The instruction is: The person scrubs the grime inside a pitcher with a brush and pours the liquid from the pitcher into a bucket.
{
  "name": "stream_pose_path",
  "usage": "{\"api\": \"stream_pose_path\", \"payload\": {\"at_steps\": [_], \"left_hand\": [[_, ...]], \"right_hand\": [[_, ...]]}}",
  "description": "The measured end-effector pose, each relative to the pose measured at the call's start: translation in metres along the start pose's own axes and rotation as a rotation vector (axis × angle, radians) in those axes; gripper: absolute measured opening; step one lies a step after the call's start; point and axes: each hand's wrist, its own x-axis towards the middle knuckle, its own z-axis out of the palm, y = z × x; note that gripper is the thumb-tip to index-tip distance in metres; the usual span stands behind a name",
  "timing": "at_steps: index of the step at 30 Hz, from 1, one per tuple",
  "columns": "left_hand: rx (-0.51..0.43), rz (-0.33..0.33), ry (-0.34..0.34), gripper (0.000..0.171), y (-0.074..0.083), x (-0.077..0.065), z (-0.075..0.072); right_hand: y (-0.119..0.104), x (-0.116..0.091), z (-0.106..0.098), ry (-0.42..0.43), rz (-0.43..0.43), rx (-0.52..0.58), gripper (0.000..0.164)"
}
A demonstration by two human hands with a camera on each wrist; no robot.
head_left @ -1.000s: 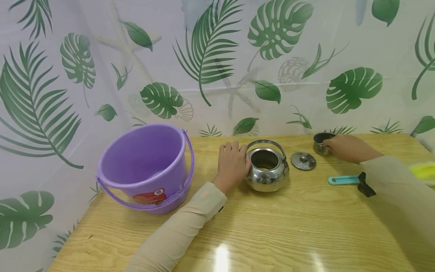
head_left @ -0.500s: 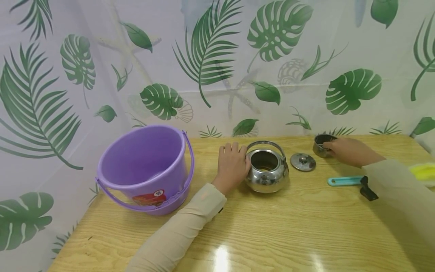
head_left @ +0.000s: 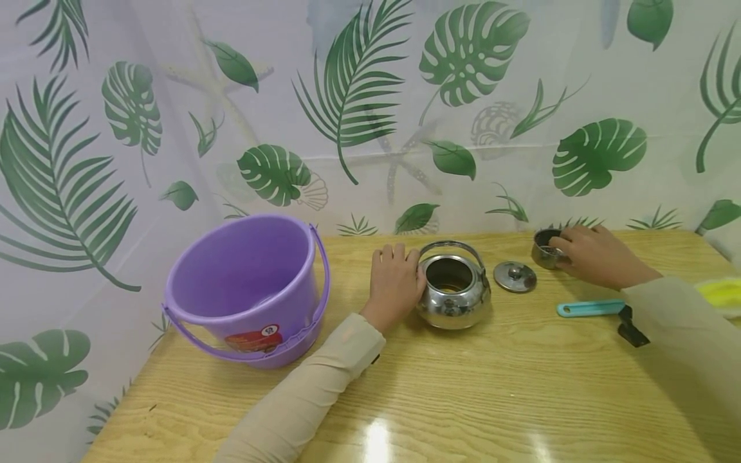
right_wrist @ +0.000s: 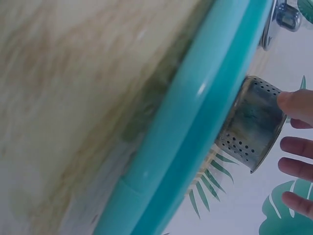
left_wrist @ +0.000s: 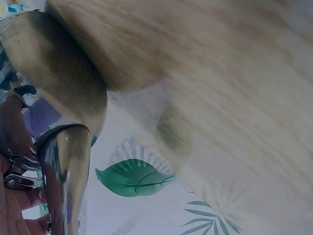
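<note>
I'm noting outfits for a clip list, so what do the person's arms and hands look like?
The left hand and right hand are gloveless. The left sleeve, creased, and the right sleeve are long and beige, ending near the hands. A dark bit, too small to identify, shows at the left sleeve's edge.

In front of you is a wood-grained table (head_left: 463, 386), glossy enough to throw back two bright patches of light near you. On its left side you have a purple bucket (head_left: 298, 312); near the middle stands a shiny metal kettle (head_left: 454, 307). Just to the kettle's right lies its knobbed lid (head_left: 515, 276), then a perforated metal cup (head_left: 543, 254) farther back. Nearer you lies a turquoise-handled tool (head_left: 590, 308), black at its right end.
</note>
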Motion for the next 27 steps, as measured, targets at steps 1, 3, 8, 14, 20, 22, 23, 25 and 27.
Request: {"api": "stream_pose_path", "payload": {"at_steps": [1,3,8,14,20,22,23,25,27], "left_hand": [[-0.002,0.0,-0.001,0.019,0.0,0.0,0.0],[-0.001,-0.001,0.001,0.019,0.0,0.0,0.0],[0.002,-0.002,0.002,0.018,0.0,-0.001,-0.001],[-0.001,-0.002,-0.005,0.018,0.0,-0.001,-0.002],[0.002,-0.001,-0.014,0.019,0.0,0.0,0.001],[0.007,0.0,-0.017,0.019,0.0,0.0,0.001],[0.01,0.001,-0.019,0.019,0.0,0.0,0.001],[0.009,0.003,-0.023,0.02,0.0,-0.001,0.001],[0.008,0.004,-0.024,0.02,0.0,-0.001,0.0]], "right_hand": [[0.0,0.0,0.0,0.019,-0.008,-0.002,0.036],[-0.001,-0.001,-0.001,0.049,-0.017,-0.007,0.038],[-0.002,-0.002,-0.004,0.062,0.008,-0.016,0.05],[-0.006,-0.007,-0.012,0.058,0.03,-0.021,0.065],[-0.015,-0.017,-0.022,0.055,-0.001,-0.016,0.055],[-0.019,-0.02,-0.024,0.072,-0.015,-0.016,0.071],[-0.022,-0.022,-0.025,0.087,-0.021,-0.011,0.077],[-0.026,-0.024,-0.027,0.108,-0.033,-0.008,0.084],[-0.031,-0.027,-0.029,0.119,-0.045,-0.005,0.082]]}}
